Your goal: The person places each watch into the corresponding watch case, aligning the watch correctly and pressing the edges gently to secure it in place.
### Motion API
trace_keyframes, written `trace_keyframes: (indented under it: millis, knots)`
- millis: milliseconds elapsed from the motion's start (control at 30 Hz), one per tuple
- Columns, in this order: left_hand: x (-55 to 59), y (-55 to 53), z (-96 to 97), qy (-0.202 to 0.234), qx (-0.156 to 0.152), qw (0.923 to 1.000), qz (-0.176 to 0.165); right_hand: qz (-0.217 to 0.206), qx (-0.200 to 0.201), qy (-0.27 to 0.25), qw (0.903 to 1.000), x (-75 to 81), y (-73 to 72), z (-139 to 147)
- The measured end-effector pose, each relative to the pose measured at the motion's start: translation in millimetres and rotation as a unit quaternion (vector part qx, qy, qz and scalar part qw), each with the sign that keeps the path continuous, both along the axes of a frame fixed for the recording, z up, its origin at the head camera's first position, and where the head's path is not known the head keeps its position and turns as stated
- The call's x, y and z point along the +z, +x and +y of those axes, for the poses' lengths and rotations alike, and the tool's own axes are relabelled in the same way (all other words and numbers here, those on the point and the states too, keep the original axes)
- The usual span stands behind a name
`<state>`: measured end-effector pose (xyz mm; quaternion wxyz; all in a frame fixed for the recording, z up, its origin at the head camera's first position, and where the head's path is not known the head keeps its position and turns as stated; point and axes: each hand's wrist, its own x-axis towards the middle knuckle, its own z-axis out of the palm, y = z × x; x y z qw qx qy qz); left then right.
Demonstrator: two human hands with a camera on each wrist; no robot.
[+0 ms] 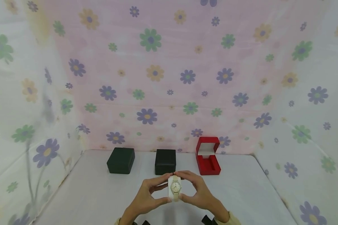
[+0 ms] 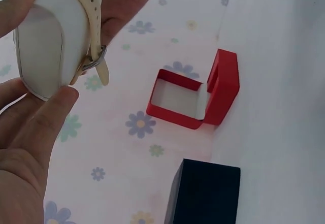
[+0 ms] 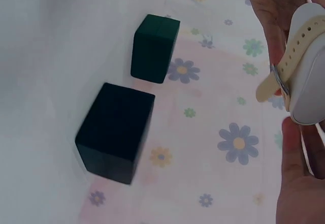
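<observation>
A wristwatch [image 1: 176, 187] with a cream strap and pale round dial is wrapped around a white watch cushion [image 2: 41, 46]. Both hands hold it upright between them, above the table. My left hand [image 1: 149, 195] pinches the cushion's left side, thumb low and fingers at the top. On the other side my right hand [image 1: 198, 192] grips it the same way. Both wrist views show the strap's buckle [image 3: 280, 79] and its loose end. Behind the hands stands an open red watch box [image 1: 209, 164] with a white-lined lid.
A closed dark green box [image 1: 121, 160] stands at the back left, and a closed black box [image 1: 165, 161] at the back middle, just beyond the hands. White cloth covers the table [image 1: 95, 193]. Flower-printed cloth [image 1: 169, 62] hangs behind and on both sides.
</observation>
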<state>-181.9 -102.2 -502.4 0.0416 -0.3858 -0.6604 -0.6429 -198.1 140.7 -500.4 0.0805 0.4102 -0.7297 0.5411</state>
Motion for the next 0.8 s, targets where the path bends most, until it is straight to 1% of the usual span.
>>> trace_keyframes:
  millis: [33, 100, 267, 333, 467, 600, 733, 800]
  knots:
    - [0.7, -0.4, 0.2, 0.001, -0.001, 0.9999, 0.01, 0.01, -0.003, -0.002, 0.9999, 2.1, -0.3, -1]
    - [1.9, -0.5, 1.1, 0.004, -0.003, 0.9998, 0.019, 0.026, -0.01, -0.003, 0.9996, 6.4, -0.2, -2]
    - [2.8, 1.6, 2.4, 0.004, 0.0, 0.9998, 0.02, 0.032, -0.021, 0.005, 0.9993, 12.2, 2.3, -5]
    - [2.5, 2.3, 2.3, 0.006, -0.002, 0.9998, 0.018, 0.034, -0.025, 0.009, 0.9991, 11.9, 2.9, -6]
    - [1.4, 2.7, 2.4, 0.008, -0.008, 0.9998, 0.018, 0.058, -0.025, 0.015, 0.9979, 9.2, 2.4, -8]
    - [0.7, 3.0, 3.5, 0.013, -0.009, 0.9996, 0.024, 0.072, -0.037, 0.014, 0.9966, 6.4, 1.6, -9]
    - [0.4, 3.4, 4.2, 0.018, -0.011, 0.9995, 0.021, 0.078, -0.054, 0.011, 0.9954, 5.4, 2.0, -10]
    - [-0.2, 3.3, 4.4, 0.021, -0.015, 0.9995, 0.018, 0.071, -0.064, 0.01, 0.9953, 5.8, 3.8, -11]
